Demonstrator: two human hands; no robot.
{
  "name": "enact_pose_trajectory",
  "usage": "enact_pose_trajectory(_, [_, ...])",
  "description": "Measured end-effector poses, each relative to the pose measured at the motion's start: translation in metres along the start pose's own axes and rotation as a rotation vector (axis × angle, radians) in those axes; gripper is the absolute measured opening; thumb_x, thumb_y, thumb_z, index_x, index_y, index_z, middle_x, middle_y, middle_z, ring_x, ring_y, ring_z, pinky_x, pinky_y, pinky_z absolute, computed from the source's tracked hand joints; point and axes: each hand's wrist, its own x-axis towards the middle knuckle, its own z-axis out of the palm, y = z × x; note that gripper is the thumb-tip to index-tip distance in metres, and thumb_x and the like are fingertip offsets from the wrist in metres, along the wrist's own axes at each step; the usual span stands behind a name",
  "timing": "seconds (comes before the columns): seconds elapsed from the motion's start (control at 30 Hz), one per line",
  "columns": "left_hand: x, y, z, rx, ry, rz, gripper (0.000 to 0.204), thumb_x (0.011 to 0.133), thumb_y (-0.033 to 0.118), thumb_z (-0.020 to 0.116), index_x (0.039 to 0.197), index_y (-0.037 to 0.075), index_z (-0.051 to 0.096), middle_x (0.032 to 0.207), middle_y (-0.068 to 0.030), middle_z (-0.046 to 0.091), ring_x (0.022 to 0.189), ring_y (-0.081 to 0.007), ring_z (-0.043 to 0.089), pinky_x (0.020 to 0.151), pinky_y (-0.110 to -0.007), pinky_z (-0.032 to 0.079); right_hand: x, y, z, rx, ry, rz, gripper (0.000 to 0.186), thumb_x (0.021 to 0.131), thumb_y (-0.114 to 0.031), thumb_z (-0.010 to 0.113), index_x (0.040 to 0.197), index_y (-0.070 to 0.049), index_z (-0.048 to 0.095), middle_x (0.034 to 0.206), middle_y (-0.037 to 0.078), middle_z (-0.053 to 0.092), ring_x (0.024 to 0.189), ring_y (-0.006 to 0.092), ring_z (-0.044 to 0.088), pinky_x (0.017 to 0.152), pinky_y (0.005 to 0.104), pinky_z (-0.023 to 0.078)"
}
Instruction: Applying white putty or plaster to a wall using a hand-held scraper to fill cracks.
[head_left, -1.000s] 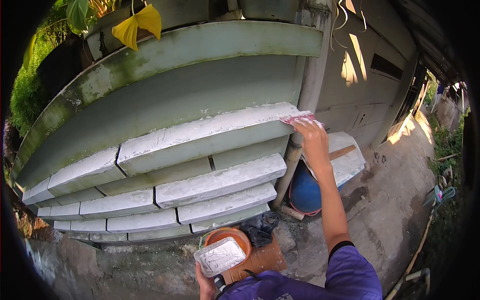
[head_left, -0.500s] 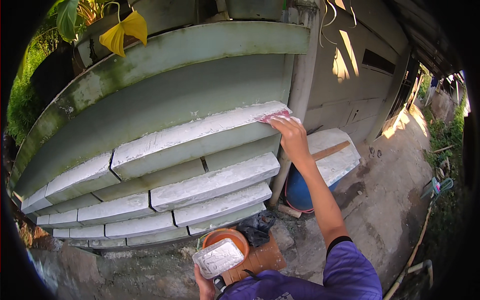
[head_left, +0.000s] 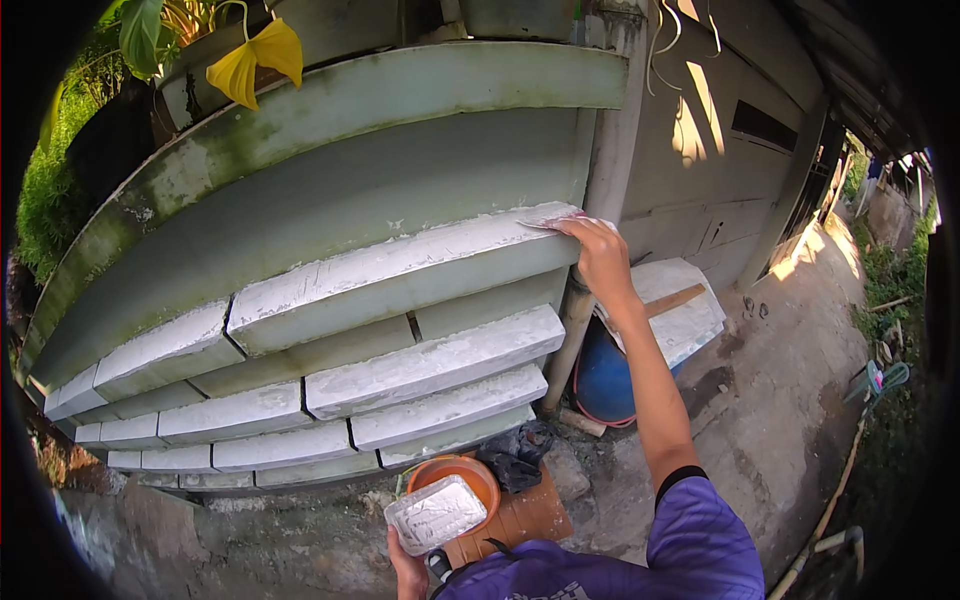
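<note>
My right hand (head_left: 602,258) reaches up to the right end of the top ledge (head_left: 400,262) of a pale green wall, its fingers closed on a reddish putty scraper (head_left: 562,218). The scraper's blade lies against the ledge's upper face, which is coated with white paste in rough streaks. Low in front of me, my left hand (head_left: 407,568) grips a shallow white tray (head_left: 401,536) by its near left side. White paste (head_left: 440,512) is smeared over the tray's inside.
Below the top ledge run more stepped ledges (head_left: 440,362) with dark gaps. A vertical pipe (head_left: 612,150) stands at their right end, beside a covered blue barrel (head_left: 605,385). Under the tray are an orange basin (head_left: 481,478), a black plastic bag (head_left: 520,452) and a brown board (head_left: 535,515).
My right hand and the scraper have shifted slightly right along the ledge, and the scraper is tilted so less of its red face shows. The left hand with the tray stays put.
</note>
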Motion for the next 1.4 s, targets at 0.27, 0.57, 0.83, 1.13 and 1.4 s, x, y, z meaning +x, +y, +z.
enact_pose_trajectory(0.27, [-0.005, -0.006, -0.011, -0.006, 0.049, 0.000, 0.062, 0.100, 0.061, 0.038, 0.142, 0.017, 0.051, 0.135, -0.0025, 0.062, 0.122, -0.0220, 0.060, 0.095, -0.047, 0.048, -0.040, -0.029, -0.027, -0.058, 0.144, -0.007, 0.037, 0.074, 0.016, 0.055, 0.103, 0.001, 0.072, 0.102, 0.014, 0.072, 0.100, 0.0324, 0.067, 0.090, 0.0452, 0.050])
enact_pose_trajectory(0.57, [0.004, -0.002, 0.006, -0.007, -0.031, -0.011, 0.061, 0.102, 0.059, 0.038, 0.141, 0.016, 0.053, 0.134, -0.0027, 0.062, 0.121, -0.0216, 0.060, 0.097, -0.044, 0.047, -0.008, 0.007, -0.002, 0.049, 0.105, 0.018, 0.038, 0.076, 0.014, 0.055, 0.107, -0.001, 0.071, 0.105, 0.014, 0.072, 0.102, 0.0335, 0.066, 0.089, 0.0431, 0.051])
enact_pose_trajectory(0.83, [-0.010, 0.015, 0.017, -0.043, 0.050, 0.046, 0.061, 0.103, 0.056, 0.038, 0.141, 0.011, 0.053, 0.135, -0.0044, 0.062, 0.122, -0.0217, 0.059, 0.102, -0.041, 0.044, -0.101, -0.067, -0.029, -0.047, 0.239, 0.077, 0.029, 0.079, 0.013, 0.058, 0.103, 0.002, 0.071, 0.104, 0.014, 0.072, 0.102, 0.0345, 0.067, 0.093, 0.0471, 0.050])
enact_pose_trajectory(1.13, [0.000, 0.006, 0.024, 0.043, -0.015, 0.017, 0.049, 0.106, 0.044, 0.041, 0.131, 0.003, 0.054, 0.121, -0.0089, 0.065, 0.112, -0.0182, 0.062, 0.098, -0.035, 0.048, -0.158, -0.114, -0.026, 0.079, 0.096, 0.073, 0.030, 0.082, 0.009, 0.058, 0.106, 0.000, 0.074, 0.107, 0.014, 0.072, 0.103, 0.0336, 0.069, 0.093, 0.0470, 0.051])
enact_pose_trajectory(1.4, [-0.004, 0.001, 0.050, -0.023, -0.073, -0.031, 0.056, 0.107, 0.046, 0.039, 0.135, 0.000, 0.054, 0.130, -0.0104, 0.063, 0.120, -0.0203, 0.059, 0.107, -0.038, 0.041, -0.013, -0.082, 0.019, 0.012, 0.162, -0.058, 0.039, 0.077, 0.009, 0.061, 0.112, -0.005, 0.073, 0.112, 0.010, 0.071, 0.106, 0.0317, 0.065, 0.094, 0.0441, 0.049])
